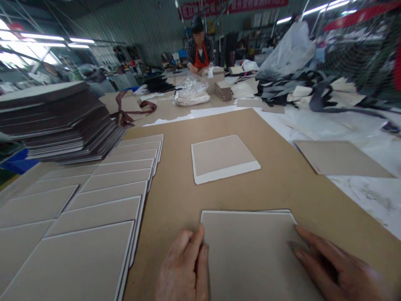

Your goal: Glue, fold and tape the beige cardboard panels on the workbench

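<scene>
A beige board (pixel 250 255) with a thin white edge lies in front of me on the brown work surface, and the frame cuts off its near end. Along its far edge, a sliver of another board or layer shows beneath. My left hand (pixel 183 267) grips the left edge, fingertips close to the far corner. At the opposite edge, my right hand (pixel 335 265) holds the board between thumb and fingers; it is slightly blurred. Farther off, a smaller beige panel (pixel 222 154) with a white border, wider along its near side, lies flat by itself.
Overlapping rows of similar boards (pixel 84 259) cover the left side. Behind them rises a tall stack of dark-edged boards (pixel 62 121). A single board (pixel 341 156) lies at right. Dark scraps (pixel 282 90) and a plastic bag (pixel 192 90) are farther back, where a person in an orange apron (pixel 202 56) stands.
</scene>
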The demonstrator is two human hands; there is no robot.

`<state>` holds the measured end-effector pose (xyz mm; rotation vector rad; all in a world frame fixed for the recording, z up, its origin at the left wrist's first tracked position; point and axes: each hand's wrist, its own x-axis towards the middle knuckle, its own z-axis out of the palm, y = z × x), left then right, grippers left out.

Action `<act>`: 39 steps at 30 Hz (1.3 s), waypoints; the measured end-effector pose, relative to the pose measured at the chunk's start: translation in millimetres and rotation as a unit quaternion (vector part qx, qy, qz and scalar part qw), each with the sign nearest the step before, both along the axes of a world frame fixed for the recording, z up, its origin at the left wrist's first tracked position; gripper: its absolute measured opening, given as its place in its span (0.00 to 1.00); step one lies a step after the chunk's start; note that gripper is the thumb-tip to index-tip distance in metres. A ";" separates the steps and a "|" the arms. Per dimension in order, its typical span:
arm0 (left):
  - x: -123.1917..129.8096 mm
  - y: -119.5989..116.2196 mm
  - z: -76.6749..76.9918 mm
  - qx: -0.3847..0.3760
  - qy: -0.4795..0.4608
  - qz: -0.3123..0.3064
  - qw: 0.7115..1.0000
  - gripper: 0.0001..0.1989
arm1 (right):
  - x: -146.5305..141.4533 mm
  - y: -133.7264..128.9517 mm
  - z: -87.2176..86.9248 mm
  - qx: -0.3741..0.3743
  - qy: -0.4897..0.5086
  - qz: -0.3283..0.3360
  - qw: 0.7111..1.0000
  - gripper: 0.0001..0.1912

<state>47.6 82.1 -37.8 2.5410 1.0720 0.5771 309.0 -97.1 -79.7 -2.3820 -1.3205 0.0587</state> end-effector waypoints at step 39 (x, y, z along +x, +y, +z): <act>-31.9 -25.6 1.2 0.104 0.150 -0.176 0.967 0.28 | 2.6 -15.0 36.9 -0.068 -0.149 0.166 0.972 0.26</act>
